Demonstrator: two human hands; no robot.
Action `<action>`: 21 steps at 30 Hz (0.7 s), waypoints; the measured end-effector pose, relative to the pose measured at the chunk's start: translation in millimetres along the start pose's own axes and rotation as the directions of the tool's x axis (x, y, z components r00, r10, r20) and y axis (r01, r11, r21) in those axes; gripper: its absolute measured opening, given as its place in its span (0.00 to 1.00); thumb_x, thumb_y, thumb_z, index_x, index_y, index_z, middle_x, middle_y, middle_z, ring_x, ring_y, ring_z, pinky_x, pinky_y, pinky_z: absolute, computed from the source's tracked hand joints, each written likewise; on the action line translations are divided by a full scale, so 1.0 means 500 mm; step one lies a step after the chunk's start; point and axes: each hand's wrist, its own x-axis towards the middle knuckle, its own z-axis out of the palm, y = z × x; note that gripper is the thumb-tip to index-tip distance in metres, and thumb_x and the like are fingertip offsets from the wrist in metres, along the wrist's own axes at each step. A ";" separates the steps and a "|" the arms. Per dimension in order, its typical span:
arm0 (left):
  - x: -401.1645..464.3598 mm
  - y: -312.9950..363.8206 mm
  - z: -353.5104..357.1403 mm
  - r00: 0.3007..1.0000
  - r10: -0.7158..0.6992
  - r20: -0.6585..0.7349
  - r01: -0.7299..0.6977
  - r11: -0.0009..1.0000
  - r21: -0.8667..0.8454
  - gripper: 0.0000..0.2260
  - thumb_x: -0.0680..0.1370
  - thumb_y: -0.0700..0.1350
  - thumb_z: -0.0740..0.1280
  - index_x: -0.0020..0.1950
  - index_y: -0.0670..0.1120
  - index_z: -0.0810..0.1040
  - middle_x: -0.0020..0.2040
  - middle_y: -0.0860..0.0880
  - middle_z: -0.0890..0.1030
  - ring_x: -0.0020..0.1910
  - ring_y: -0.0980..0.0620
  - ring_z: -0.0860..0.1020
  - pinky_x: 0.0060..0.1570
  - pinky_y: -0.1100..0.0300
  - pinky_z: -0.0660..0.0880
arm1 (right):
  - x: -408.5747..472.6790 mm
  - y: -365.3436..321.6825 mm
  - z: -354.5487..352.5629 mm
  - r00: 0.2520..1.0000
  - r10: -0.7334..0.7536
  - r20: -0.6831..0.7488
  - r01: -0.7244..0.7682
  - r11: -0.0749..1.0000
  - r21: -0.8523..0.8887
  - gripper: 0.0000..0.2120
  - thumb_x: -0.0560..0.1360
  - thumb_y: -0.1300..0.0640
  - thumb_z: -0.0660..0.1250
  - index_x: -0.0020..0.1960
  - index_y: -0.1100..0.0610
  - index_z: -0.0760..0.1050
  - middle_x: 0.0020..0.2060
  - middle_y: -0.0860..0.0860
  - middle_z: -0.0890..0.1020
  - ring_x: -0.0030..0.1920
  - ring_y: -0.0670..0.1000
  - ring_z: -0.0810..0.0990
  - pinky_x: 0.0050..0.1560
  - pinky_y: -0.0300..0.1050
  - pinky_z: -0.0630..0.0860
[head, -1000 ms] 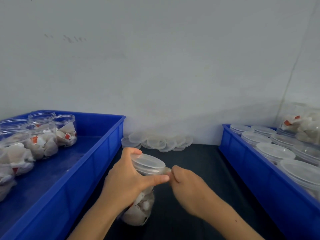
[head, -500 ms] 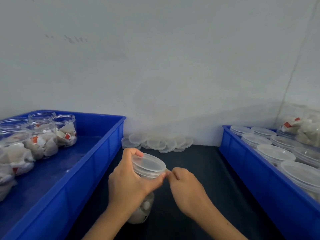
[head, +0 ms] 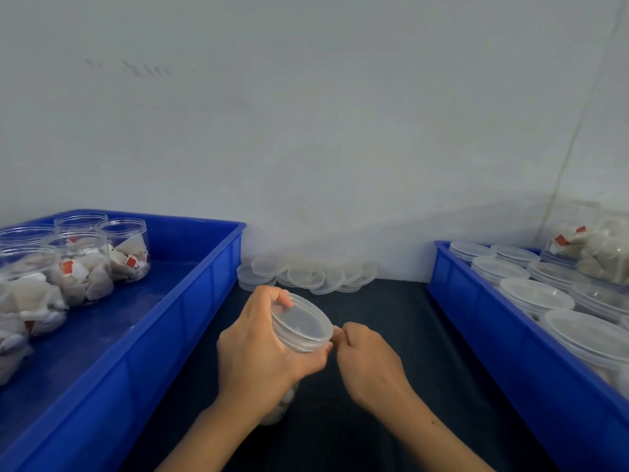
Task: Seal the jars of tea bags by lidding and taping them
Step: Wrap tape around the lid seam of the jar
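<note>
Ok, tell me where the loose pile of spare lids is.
In the head view, the loose lids lie at the back of the dark table against the wall, between the left blue bin and right blue bin.

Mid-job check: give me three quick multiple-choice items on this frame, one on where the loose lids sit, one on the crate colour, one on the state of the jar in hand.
1. Where do the loose lids lie?
A. Against the wall between the crates
B. In the left crate
C. On the held jar

2. What colour is the left crate?
A. Green
B. Blue
C. Grey

3. The jar in the left hand is:
A. Open, no lid
B. Lying on its side
C. Lidded

Answers: 1 A, they lie piled on the dark table by the wall. 2 B, its walls are blue. 3 C, a clear lid covers its mouth while the right hand pinches at the rim.
</note>
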 end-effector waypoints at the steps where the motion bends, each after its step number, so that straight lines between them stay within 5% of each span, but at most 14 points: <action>1: 0.002 0.002 0.000 1.000 0.008 0.009 -0.008 1.000 0.000 0.32 0.54 0.69 0.73 0.51 0.60 0.65 0.46 0.63 0.75 0.41 0.65 0.72 0.38 0.70 0.65 | 0.002 0.001 0.002 1.000 0.002 -0.005 -0.002 1.000 -0.009 0.18 0.83 0.48 0.50 0.37 0.53 0.63 0.34 0.47 0.71 0.33 0.46 0.67 0.32 0.42 0.62; 7: -0.035 0.025 -0.015 0.992 0.007 0.124 0.016 0.982 -0.189 0.32 0.51 0.67 0.75 0.49 0.59 0.68 0.49 0.62 0.80 0.46 0.61 0.78 0.45 0.60 0.75 | 0.045 0.037 -0.012 0.996 0.045 -0.075 -0.054 0.991 -0.125 0.14 0.81 0.52 0.53 0.42 0.55 0.71 0.42 0.53 0.77 0.44 0.55 0.77 0.42 0.48 0.71; 10: -0.043 0.026 -0.016 0.986 0.013 0.168 0.025 0.974 -0.224 0.32 0.51 0.68 0.74 0.50 0.61 0.67 0.53 0.66 0.79 0.50 0.64 0.77 0.49 0.62 0.74 | 0.070 0.087 -0.028 0.982 0.100 -0.161 -0.106 0.994 -0.026 0.19 0.83 0.48 0.50 0.40 0.56 0.69 0.36 0.51 0.75 0.36 0.51 0.73 0.41 0.49 0.70; 21: 0.000 -0.009 -0.002 0.989 -0.104 0.100 0.129 0.951 -0.282 0.31 0.51 0.69 0.72 0.49 0.64 0.66 0.54 0.64 0.78 0.54 0.62 0.76 0.57 0.53 0.75 | 0.053 0.104 0.064 0.941 -0.226 -0.251 0.152 0.947 -0.284 0.19 0.81 0.45 0.54 0.38 0.55 0.69 0.33 0.48 0.75 0.34 0.49 0.74 0.36 0.47 0.71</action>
